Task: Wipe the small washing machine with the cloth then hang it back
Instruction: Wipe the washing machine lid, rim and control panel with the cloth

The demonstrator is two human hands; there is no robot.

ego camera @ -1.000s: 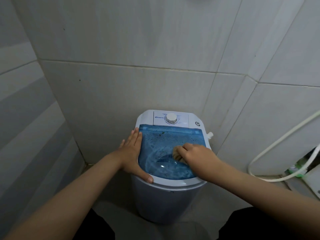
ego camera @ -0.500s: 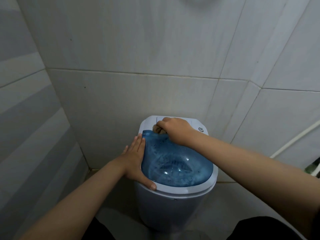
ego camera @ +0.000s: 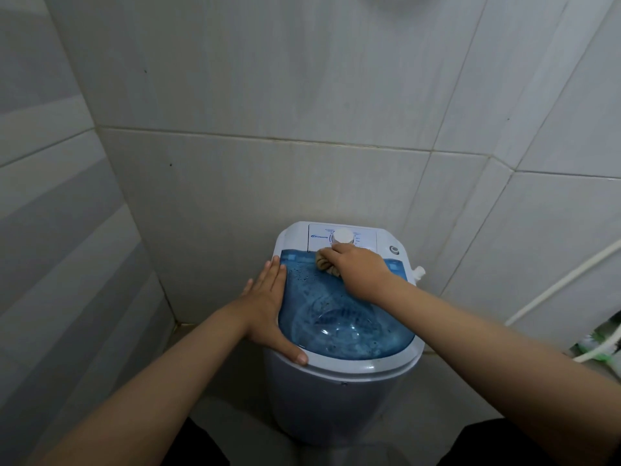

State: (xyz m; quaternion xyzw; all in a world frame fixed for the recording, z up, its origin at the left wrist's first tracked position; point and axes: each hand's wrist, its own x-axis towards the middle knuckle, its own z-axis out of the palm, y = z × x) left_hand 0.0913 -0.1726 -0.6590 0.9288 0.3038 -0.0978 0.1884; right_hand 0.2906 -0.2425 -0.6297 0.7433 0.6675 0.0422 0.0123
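Head view. Small washing machine [ego camera: 342, 381] stands on the floor in a tiled corner; blue see-through lid [ego camera: 339, 317] shut, beaded with droplets. White dial [ego camera: 343, 236] on the rear panel.

Right hand [ego camera: 361, 270] is clenched around a bunched tan cloth [ego camera: 325, 263], pressing it on the far edge of the lid, just below the dial. Left hand [ego camera: 268, 309] lies flat, fingers [ego camera: 274, 274] spread and released, along the machine's left rim, thumb hooked over the front edge.

Handling, as a judgement: cloth is soft, light, probably damp; it wads easily, so best held balled in the fist for wiping, then by a corner or edge for hanging. The plastic machine looks light and may shift, hence the steadying palm. Wet lid likely slippery.

Against the earlier frames: one second ago the cloth was at the lid's near right; half a second ago at the far left corner, covering the panel. Now it sits slightly right, dial uncovered. Left hand unchanged.

A white hose [ego camera: 554, 290] runs along the right wall.
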